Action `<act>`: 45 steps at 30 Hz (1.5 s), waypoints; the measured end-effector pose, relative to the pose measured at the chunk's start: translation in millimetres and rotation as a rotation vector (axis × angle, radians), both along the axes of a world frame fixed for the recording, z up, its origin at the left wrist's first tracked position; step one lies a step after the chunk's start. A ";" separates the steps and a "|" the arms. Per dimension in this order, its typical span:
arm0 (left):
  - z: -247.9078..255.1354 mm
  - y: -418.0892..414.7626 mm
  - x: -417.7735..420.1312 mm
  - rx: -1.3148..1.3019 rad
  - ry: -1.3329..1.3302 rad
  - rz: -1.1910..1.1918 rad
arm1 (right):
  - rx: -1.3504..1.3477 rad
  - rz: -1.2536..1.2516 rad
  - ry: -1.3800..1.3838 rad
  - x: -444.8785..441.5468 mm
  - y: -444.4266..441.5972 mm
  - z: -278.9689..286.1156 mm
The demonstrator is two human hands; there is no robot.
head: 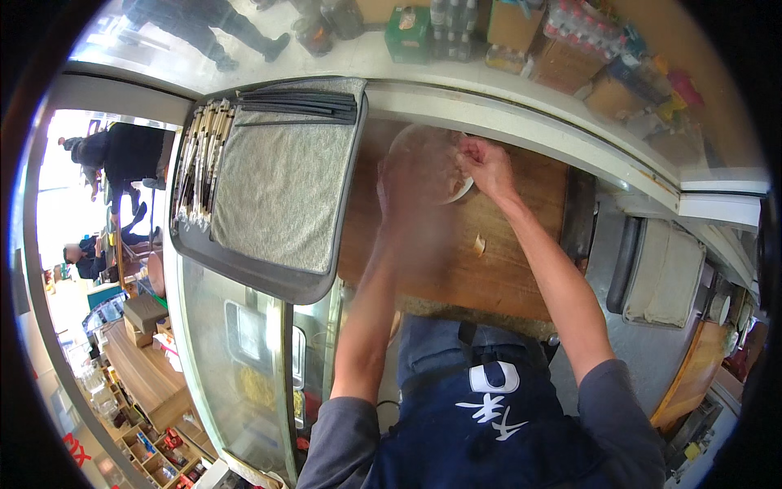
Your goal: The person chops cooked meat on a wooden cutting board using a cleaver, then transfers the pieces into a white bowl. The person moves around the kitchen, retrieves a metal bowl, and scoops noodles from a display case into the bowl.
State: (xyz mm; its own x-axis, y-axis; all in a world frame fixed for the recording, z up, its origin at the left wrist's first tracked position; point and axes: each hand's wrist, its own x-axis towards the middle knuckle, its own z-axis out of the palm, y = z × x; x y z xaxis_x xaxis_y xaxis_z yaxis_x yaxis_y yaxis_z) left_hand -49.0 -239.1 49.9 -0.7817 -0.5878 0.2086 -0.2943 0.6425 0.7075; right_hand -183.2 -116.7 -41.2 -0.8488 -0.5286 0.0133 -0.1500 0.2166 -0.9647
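Observation:
A white plate (462,193) of food (437,165) stands at the far side of a brown wooden board (525,244). Steam covers much of the plate, so the kind of food is unclear. My right hand (486,162) is at the plate's right rim with its fingertips drawn together; whether they pinch a bit of food cannot be made out. At the plate's left side is my left hand (391,183), blurred by the steam, its grip hidden. A small pale scrap (480,244) lies on the board between my forearms.
Left of the board, a dark tray (256,260) bears a grey cloth (281,189), wrapped chopsticks (204,159) and dark strips (299,104). Below it stands a glass-topped case (232,360). A white ledge (519,137) runs behind the board. A folded cloth (665,275) lies on the metal counter at right.

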 end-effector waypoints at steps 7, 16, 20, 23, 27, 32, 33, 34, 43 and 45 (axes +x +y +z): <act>-33.9 -14.8 -22.9 0.057 0.005 0.040 | 0.338 -0.014 0.347 -7.2 -9.3 16.3; 1.0 -8.3 -40.8 -0.056 -0.075 -0.077 | 0.409 0.049 0.431 -12.6 -23.1 4.7; -53.8 -53.4 -26.5 -0.164 -0.007 0.106 | 0.274 0.178 0.234 -5.7 -31.6 16.5; -55.7 -53.4 -17.0 -0.036 0.089 0.174 | 0.269 0.107 0.390 -13.3 -24.0 4.9; 4.2 -13.3 -0.4 0.171 -0.025 0.134 | 0.395 0.199 0.393 -11.1 -15.4 12.4; -37.5 2.1 6.4 0.029 0.013 0.011 | 0.337 0.222 0.276 -6.1 -9.4 19.8; -38.4 5.0 4.9 0.009 0.053 -0.025 | 0.313 0.215 0.265 -7.6 -5.7 20.2; -39.1 6.8 3.6 0.005 0.037 -0.038 | 0.304 0.192 0.302 -8.1 1.5 21.1; -42.3 12.6 4.5 0.117 -0.042 0.012 | 0.566 0.317 0.299 92.7 94.8 38.9; -43.1 15.0 4.5 0.018 -0.003 0.022 | 0.575 0.311 0.370 109.5 99.0 32.8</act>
State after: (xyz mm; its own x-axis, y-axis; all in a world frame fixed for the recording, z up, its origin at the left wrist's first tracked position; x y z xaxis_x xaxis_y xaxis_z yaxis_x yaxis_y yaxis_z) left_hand -44.5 -224.1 6.7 -0.7693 -0.6083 0.1953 -0.3101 0.6228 0.7183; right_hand -73.7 -17.7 -8.4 -0.6528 -0.7531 -0.0818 -0.5789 0.5657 -0.5872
